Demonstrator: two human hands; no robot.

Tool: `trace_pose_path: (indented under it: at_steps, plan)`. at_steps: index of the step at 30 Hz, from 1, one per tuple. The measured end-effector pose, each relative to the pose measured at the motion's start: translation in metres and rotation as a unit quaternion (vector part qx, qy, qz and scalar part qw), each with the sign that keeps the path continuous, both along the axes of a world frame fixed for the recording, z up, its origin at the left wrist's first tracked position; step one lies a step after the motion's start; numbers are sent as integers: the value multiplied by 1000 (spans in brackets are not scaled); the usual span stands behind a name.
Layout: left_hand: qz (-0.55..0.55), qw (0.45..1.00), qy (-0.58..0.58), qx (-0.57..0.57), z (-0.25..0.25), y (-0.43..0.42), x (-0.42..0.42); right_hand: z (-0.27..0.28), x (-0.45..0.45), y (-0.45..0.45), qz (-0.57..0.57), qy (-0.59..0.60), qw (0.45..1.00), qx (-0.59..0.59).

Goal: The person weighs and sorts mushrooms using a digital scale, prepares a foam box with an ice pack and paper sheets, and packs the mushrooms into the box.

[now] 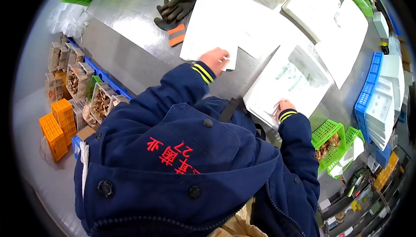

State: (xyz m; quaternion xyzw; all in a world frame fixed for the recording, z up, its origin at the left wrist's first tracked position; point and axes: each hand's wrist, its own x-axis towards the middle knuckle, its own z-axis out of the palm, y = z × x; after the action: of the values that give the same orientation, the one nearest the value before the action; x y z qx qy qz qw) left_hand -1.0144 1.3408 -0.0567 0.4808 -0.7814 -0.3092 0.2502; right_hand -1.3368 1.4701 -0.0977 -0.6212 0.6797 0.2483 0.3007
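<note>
The head view is showing the left hand [213, 60] closing its curled fingers on the near edge of the white sheets [212, 27]. The right hand [285, 106] is resting at the near rim of the open white box [260, 90]; whether its fingers are pinching the rim or the liner, the inspector cannot tell. The box is lying to the right of the sheets, its printed clear liner [291, 76] spreading inside. Both are sitting on the metal desk [130, 18]. Dark gloves with orange cuffs [178, 9] are lying just left of the sheets. Beyond the desk's left side, crates of mushrooms [78, 81] and orange crates [54, 135] are standing; green baskets [328, 138] are holding brown pieces at right.
</note>
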Motion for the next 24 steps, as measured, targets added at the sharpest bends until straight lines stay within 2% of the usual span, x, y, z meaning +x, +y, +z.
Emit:
trace_pose_path:
  at_steps: [3,5,6,7,9,10,13,17,20,21,22,23,24]
  plan:
    - [126,988,-73,-48,-12,-31,31,22,-4,4,-1,-53,998,-30]
    - [223,970,-62,-70,-23,-51,48,44,-2,1,0,-76,997,-17]
    - [274,960,-47,-22,-32,-61,58,51,-2,1,-5,-79,997,-25]
    - [314,945,-81,-28,-48,-69,71,56,-2,1,-11,-82,996,-33]
    - [335,927,-155,62,-79,-90,97,62,-3,2,-16,-76,996,-52]
    - [350,919,-174,51,-88,-97,101,65,-3,3,-16,-74,996,-53]
    - [319,914,-226,107,-72,-105,94,80,2,2,-13,-74,995,-59]
    - [305,915,-217,150,-73,-115,94,93,6,0,-14,-93,993,-78]
    - [275,942,-128,142,-58,-118,100,101,4,-5,-18,-100,991,-88]
    - [242,946,-103,191,-49,-119,103,102,3,-7,-22,-107,990,-93]
    - [230,935,78,259,-44,-116,102,101,0,-9,-23,-112,989,-99]
    - [210,888,256,318,-37,-110,101,104,0,-13,-23,-104,991,-79]
    - [165,871,292,359,-6,-103,95,110,3,-19,-28,-119,987,-102]
